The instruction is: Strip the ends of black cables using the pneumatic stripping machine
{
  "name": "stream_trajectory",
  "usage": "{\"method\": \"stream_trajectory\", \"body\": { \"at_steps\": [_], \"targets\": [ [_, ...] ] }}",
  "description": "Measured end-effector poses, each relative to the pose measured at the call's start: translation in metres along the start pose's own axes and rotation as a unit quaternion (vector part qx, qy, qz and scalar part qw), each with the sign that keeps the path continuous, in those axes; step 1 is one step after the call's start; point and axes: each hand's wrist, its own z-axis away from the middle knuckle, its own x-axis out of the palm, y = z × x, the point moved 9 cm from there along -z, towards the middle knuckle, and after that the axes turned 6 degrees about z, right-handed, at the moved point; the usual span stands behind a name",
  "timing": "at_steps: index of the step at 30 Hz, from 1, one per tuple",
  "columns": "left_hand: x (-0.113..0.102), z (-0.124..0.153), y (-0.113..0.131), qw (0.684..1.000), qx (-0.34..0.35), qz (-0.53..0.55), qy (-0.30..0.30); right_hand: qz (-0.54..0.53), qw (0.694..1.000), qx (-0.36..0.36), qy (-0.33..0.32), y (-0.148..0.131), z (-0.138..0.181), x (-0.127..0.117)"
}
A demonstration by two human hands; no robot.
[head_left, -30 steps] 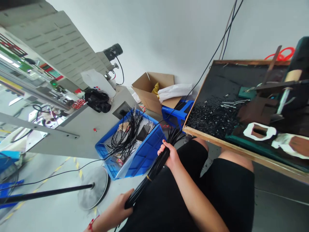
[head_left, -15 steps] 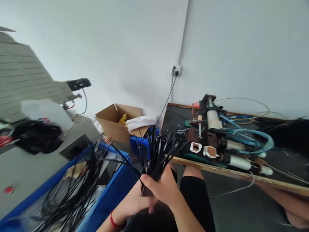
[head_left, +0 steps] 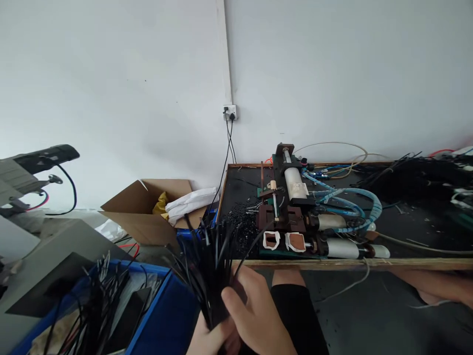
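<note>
A bundle of thin black cables stands up between my two hands, its loose ends fanned out at the top. My left hand is closed round the bundle from below, with part of its fingers hidden. My right hand grips the same bundle from the right side, thumb across the front. Left of my hands is a blue bin holding more black cables and clear plastic.
A black workbench with a wooden edge carries a pneumatic fixture, blue hoses and a dark cable pile. Near the wall stands an open cardboard box; a grey machine is at left. Another person's leg shows under the bench.
My view has turned right, so the bench, box and bin sit further left. The bundle stays in both hands and now appears lower, its ends more upright.
</note>
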Motion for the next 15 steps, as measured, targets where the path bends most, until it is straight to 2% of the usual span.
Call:
{"method": "stream_trajectory", "body": {
  "at_steps": [5, 8, 12, 15],
  "targets": [
    [0.020, -0.008, -0.007, 0.997, 0.007, -0.010, -0.080, 0.000, 0.999, 0.013, 0.048, 0.021, 0.007, -0.015],
    [0.021, -0.011, -0.010, 0.993, 0.038, -0.037, -0.110, -0.032, 0.997, 0.022, 0.070, 0.030, 0.011, -0.023],
    [0.014, -0.013, -0.007, 0.994, 0.074, -0.035, -0.078, -0.107, 0.983, 0.044, 0.143, 0.045, 0.018, -0.037],
    [0.012, -0.010, 0.000, 0.997, 0.079, 0.000, -0.010, -0.200, 0.958, 0.096, 0.183, 0.063, 0.025, -0.035]
  ]
}}
